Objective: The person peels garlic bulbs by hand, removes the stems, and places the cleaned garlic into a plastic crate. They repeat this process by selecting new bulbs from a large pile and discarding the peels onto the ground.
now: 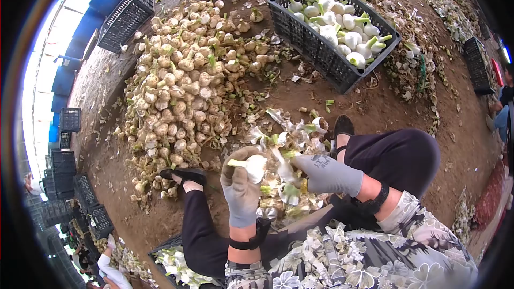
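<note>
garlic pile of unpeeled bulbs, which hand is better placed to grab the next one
Probably the right hand: it looks free of a bulb, touching loose peelings, while the left hand grips a peeled garlic bulb. The garlic pile lies nearer the left, though.

Even daylight, heavy fisheye, sharp centre.

From my seat I see soft, diffuse light with only faint shadows under the garlic pile (182,80) and the black crate (332,27). The upper left edge burns out to white glare. A dark vignette rings the frame, straight lines bow hard near it, and the rim turns smeary, with red fringing.
</note>
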### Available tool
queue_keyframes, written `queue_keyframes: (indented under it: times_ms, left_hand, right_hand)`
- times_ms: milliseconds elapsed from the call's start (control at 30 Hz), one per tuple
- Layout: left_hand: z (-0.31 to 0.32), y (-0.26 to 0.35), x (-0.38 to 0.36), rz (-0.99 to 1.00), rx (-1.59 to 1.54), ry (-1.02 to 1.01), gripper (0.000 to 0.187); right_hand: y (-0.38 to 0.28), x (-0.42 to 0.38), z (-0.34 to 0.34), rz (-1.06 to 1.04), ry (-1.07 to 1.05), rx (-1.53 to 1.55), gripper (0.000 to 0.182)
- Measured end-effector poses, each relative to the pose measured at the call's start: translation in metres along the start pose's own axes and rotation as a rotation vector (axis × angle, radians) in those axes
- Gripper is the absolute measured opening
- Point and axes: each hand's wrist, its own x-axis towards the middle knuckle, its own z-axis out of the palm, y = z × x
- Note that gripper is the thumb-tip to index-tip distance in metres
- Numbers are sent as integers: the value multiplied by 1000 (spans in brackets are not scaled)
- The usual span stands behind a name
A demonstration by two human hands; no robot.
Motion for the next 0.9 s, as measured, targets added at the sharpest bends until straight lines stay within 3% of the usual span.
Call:
queue_keyframes:
  times_ms: [33,100,167,233,300,367,567,667,733,767,833,900]
  left_hand:
    - [1,0,-1,32,123,18,33]
    - [4,-2,1,71,116,-13,27]
    - [8,-5,0,123,365,39,25]
    - [14,-8,-2,123,357,30,25]
    - [16,-12,-3,266,749,-28,26]
    - [18,-15,-5,266,763,-41,26]
    - [24,-21,-9,279,831,-18,26]
    - [27,-20,-10,184,667,-25,22]
    - [29,-16,-10,25,112,-56,20]
    - [28,-15,-8,34,114,-54,20]
    - [27,-11,-5,-32,-100,101,23]
    - [14,-12,-4,-46,-145,88,26]
  right_hand:
    - [-4,1,-1,-2,0,-1,33]
    - [-12,1,-3,-259,372,57,37]
    - [-17,4,-6,-292,418,85,36]
    - [-18,5,-5,-399,558,70,29]
    - [-23,2,-8,-376,557,105,24]
    - [-20,2,-7,-332,532,30,20]
    - [-16,-2,-5,-341,573,-122,27]
    - [-10,3,-3,-169,502,-272,23]
    - [-2,8,3,-31,422,-378,22]
    - [-1,8,3,-40,421,-382,22]
    - [0,6,3,26,99,-471,22]
    - [-5,4,1,4,134,-431,20]
